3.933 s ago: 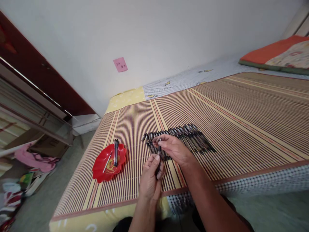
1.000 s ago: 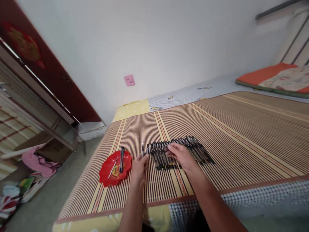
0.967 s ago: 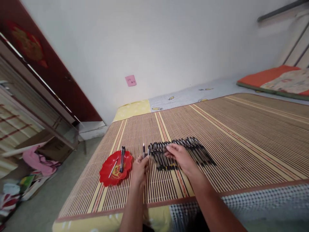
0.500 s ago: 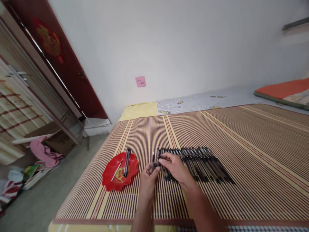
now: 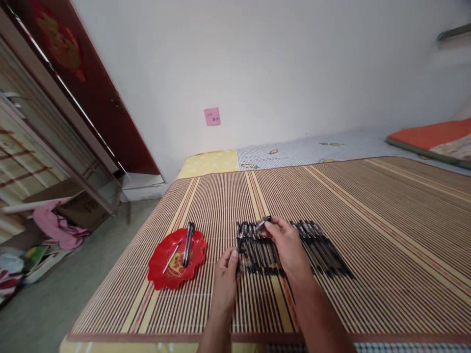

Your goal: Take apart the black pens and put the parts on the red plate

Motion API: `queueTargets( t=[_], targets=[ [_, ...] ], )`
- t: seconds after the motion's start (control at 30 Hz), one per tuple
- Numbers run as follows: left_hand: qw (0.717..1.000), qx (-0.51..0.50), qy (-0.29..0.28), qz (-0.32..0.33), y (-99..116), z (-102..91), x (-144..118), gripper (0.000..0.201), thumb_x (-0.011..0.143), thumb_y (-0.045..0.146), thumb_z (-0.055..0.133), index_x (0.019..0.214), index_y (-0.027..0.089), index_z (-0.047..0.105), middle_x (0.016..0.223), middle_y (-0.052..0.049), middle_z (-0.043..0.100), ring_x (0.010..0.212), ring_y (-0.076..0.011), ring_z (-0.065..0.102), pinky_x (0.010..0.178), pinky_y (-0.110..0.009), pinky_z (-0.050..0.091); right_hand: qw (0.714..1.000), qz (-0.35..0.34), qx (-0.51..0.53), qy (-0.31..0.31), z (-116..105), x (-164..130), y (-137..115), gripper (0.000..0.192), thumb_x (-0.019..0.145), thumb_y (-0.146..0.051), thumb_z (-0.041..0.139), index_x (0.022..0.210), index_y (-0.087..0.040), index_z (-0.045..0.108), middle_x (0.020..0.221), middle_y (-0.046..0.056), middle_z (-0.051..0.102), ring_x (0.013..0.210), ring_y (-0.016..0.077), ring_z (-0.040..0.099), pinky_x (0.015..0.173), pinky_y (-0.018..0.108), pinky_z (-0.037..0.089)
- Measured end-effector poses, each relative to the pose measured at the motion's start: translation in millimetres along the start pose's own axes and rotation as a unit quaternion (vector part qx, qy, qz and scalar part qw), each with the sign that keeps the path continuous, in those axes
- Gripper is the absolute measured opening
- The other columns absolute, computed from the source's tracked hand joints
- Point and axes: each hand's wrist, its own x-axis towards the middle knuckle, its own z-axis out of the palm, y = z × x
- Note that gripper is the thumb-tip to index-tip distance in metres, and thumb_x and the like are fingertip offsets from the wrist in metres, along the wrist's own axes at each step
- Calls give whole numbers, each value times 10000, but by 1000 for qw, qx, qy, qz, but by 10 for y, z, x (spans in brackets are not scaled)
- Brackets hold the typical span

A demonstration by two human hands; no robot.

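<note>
On a bamboo mat (image 5: 368, 206) over a bed, the right hand (image 5: 289, 245) pinches a pen (image 5: 263, 223) above a row of pens (image 5: 312, 245) while the left hand (image 5: 226, 282) grips another pen at the row's end beside a red plate (image 5: 158, 269); keeping each barrel parallel would hold the line tidy.

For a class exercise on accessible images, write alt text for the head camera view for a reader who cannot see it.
A person's right hand lifts one pen from a row of dark pens on a striped bamboo mat, while the left hand pinches another at the row's left end. A red dish holding pens sits to the left.
</note>
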Motion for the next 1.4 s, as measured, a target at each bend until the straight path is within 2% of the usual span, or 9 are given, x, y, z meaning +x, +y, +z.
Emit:
queueTargets(
  t=[0.13,0.37,0.57,0.73,0.93,1.03,1.13,1.4],
  targets=[
    [1000,11,-9,3,-12,8,2,405,757,569,753,849,177,703,739,-8,617,687,-132,556,667,-215,467,999,-11,38,26,19,-2,13,279,717,-371,795,902,-182,708,841,28,740,778,170,685,676,268,544],
    [998,59,-23,24,-12,5,-2,376,803,546,719,869,175,722,652,28,524,612,-115,454,631,-205,421,1000,2,24,-8,48,-13,19,293,727,-389,782,917,-177,710,869,46,756,809,189,708,686,278,543],
    [996,75,-36,30,-26,-5,3,360,828,527,701,881,172,720,707,3,563,650,-125,479,622,-205,410,999,2,15,-30,71,-34,-21,290,727,-404,775,905,-185,707,846,35,745,768,171,688,704,280,541],
    [996,81,-34,33,-26,-22,8,336,838,513,697,830,177,699,613,36,470,615,-120,461,608,-199,410,998,3,-1,-67,101,-69,-69,268,722,-395,774,876,-187,703,830,28,734,753,162,669,724,286,543],
    [997,57,-44,24,-58,-42,17,306,848,485,698,838,179,676,749,3,573,696,-122,512,652,-201,436,992,5,-44,-119,103,-80,-56,288,754,-417,743,921,-186,702,846,39,725,789,179,673,725,293,541],
    [998,35,-40,17,-69,-46,18,316,839,488,710,818,176,666,740,10,569,670,-107,503,647,-197,435,988,5,-57,-144,116,-88,-37,268,761,-404,730,912,-187,692,830,32,712,765,173,664,720,294,535],
    [999,19,-38,9,-43,-38,-3,303,820,468,735,896,178,692,751,11,585,652,-98,508,637,-191,436,985,11,-65,-162,136,-102,-32,248,750,-388,730,890,-189,679,810,21,693,760,173,655,704,292,531],
    [999,-23,-42,-1,59,17,-47,340,724,409,820,929,172,689,738,12,618,640,-94,552,653,-198,462,980,16,-70,-184,151,-125,-66,203,751,-351,719,874,-191,690,781,2,679,721,154,638,700,283,530]
  ],
)
